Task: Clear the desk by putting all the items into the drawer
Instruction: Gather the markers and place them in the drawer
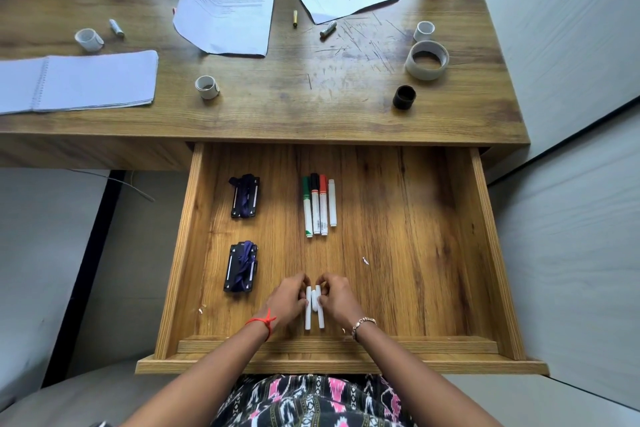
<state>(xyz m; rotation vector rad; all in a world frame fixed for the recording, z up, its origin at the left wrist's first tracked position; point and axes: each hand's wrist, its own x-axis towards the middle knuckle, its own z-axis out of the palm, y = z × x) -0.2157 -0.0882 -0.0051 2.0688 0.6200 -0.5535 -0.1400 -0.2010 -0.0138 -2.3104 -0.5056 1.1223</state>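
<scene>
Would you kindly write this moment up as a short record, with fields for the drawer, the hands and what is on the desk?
drawer: light wooden drawer, pulled open
in drawer: four whiteboard markers side by side; two black holders with purple straps
hands: left hand and right hand pinch white cylindrical sticks together on the drawer floor
on desk: brown wooden desk bears printed paper sheets, white spiral notebook, large grey tape roll, small white rolls, batteries, black round cap
</scene>
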